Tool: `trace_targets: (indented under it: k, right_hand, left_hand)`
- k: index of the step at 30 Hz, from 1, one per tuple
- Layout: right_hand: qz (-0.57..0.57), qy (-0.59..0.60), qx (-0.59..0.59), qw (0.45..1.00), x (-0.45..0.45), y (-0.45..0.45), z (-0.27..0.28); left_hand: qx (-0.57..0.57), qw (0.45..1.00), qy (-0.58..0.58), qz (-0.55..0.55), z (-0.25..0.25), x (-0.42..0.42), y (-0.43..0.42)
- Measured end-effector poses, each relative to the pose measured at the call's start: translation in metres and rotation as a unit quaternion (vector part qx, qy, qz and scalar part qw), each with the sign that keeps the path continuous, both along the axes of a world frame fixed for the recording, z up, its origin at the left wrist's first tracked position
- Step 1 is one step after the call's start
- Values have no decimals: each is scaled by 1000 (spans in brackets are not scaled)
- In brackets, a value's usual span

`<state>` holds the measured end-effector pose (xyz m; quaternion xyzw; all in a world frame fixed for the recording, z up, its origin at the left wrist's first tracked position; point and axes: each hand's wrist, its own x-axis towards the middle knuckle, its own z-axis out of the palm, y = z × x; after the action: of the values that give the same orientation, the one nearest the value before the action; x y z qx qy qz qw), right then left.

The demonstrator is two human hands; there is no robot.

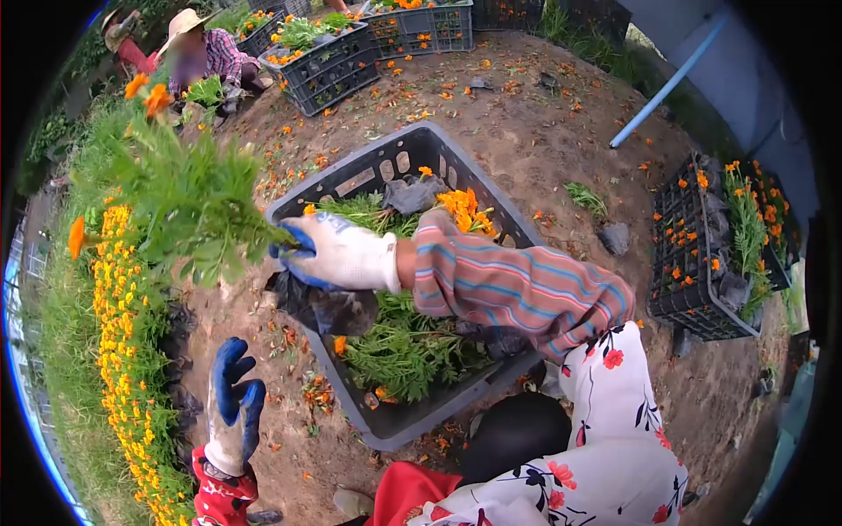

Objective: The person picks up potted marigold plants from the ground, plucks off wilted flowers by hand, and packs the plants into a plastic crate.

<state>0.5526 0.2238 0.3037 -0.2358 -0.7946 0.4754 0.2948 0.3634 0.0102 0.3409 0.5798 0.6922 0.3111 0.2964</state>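
My right hand [338, 252], in a white and blue glove, reaches across the black crate [408, 434] with its fingers closed around the stems of a marigold plant [189, 197]. Leaves and orange flowers of the plant point to the upper left. Below this hand hangs the plant's dark root bag [324, 305], over the crate's left edge. My left hand [232, 403], gloved the same way, is at the lower left over the soil, fingers apart and holding nothing. Inside the crate lie marigold plants [408, 351] with dark bags and orange flowers.
Yellow and orange flowers [118, 342] grow in a row at left. Two people are at the upper left, one in a straw hat [186, 26]. Filled crates stand at the back [329, 74] and right [680, 254]. A blue pole [667, 83] slants at the upper right.
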Motion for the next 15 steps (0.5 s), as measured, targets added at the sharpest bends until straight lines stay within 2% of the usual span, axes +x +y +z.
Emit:
trace_targets:
  k: [1,2,3,4,6,8,9,10,11,15]
  right_hand:
    - [-49,-90,64,993,24,18,17]
    - [-68,-112,111,985,35,46,9]
    - [-75,-187,169,965,48,64,19]
    - [-111,-201,272,934,56,85,8]
    - [-127,-316,421,840,62,120,-16]
    - [-116,-434,430,783,62,143,-61]
    - [-117,-474,386,783,59,150,-89]
    - [-186,-430,325,822,57,178,-153]
    - [-186,-443,346,806,57,165,-147]
    - [-173,-392,381,820,71,172,-154]
  left_hand:
    - [-15,1000,-18,5,-11,-4,-1]
    - [-19,999,-30,16,-21,-9,-8]
    - [-77,996,-42,23,-29,-17,-12]
    - [-131,990,-48,24,-33,-24,-11]
    - [-127,992,-15,4,-38,-29,-17]
    - [-160,983,77,-45,-43,-39,-24]
    - [-141,983,105,-58,-49,-43,-30]
    - [-150,980,114,-59,-57,-48,-37]
    - [-159,977,126,-60,-65,-55,-45]
    - [-184,973,116,-84,-99,-85,-87]
